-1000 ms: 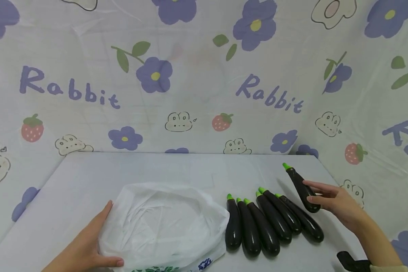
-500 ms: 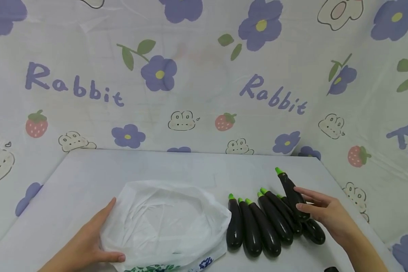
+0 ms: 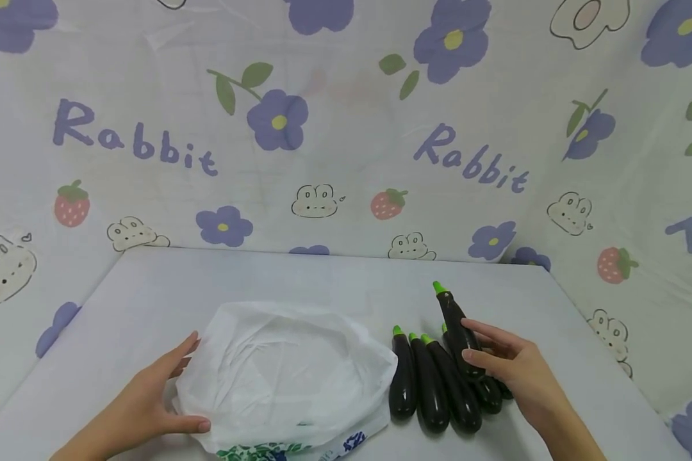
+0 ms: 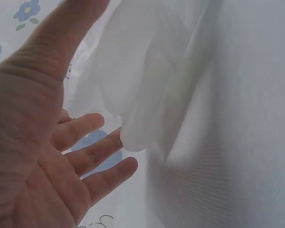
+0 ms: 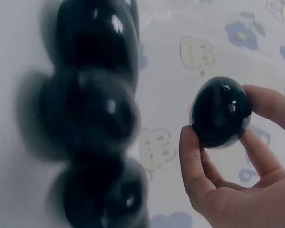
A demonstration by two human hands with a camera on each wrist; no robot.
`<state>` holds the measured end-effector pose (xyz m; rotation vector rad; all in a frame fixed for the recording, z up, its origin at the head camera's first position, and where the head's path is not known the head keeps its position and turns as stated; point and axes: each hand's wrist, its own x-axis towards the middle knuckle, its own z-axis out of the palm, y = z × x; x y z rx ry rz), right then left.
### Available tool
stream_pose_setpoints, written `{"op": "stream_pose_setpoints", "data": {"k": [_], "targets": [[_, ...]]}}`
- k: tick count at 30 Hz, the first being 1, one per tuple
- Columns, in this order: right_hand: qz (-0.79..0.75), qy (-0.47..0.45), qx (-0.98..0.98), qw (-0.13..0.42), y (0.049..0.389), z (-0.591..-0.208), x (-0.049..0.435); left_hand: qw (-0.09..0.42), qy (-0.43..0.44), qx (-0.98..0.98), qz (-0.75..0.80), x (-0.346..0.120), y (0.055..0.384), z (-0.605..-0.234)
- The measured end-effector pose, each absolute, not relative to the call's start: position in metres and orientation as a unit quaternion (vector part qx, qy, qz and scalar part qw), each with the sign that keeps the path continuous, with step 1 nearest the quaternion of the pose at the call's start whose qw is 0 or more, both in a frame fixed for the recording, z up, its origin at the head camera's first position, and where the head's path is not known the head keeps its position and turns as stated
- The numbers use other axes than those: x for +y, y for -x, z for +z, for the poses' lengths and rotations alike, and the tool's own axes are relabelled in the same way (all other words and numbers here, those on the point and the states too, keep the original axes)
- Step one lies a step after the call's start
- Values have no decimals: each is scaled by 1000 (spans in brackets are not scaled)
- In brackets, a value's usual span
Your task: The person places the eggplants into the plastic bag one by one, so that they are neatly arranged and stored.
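My right hand point(image 3: 525, 374) pinches a dark, glossy eggplant point(image 3: 454, 318) with a bright green stem end, thumb on one side and fingers on the other. It is held above a row of several more eggplants point(image 3: 432, 397), partly covering those at the right end. In the right wrist view, the rounded end of the held eggplant point(image 5: 221, 111) faces the camera. A white plastic bag point(image 3: 288, 384) lies with its mouth spread wide, left of the row. My left hand point(image 3: 132, 403) is at the bag's left side, thumb and fingers spread, fingertips right at the plastic.
The white tabletop point(image 3: 334, 275) runs back to a cloth backdrop point(image 3: 346, 153) printed with flowers, rabbits and strawberries. The bag's right edge comes right up to the leftmost eggplant. Green and blue print point(image 3: 259, 452) shows on the bag's near side.
My right hand has carried the held eggplant leftward, from right of the row to over its right half. My left hand has stayed beside the bag. The head view has shifted slightly.
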<state>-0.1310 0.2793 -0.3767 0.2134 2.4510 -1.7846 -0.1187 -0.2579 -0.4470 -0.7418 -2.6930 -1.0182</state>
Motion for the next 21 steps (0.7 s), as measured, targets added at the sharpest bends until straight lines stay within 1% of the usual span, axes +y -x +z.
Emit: {"op": "stream_pose_setpoints", "data": {"k": [3,9,15,21], "targets": [[-598,-78,796,55,129,-377,263,78,246,-903,-342,-258,118,-445],[-619,-81,780,49,121,-380,232,46,234,-905,-352,-256,117,-445],[-645,-86,759,40,119,-381,209,50,229,-911,-338,-256,117,-445],[-668,-73,740,42,121,-382,192,47,229,-917,-323,-255,117,-445]]}}
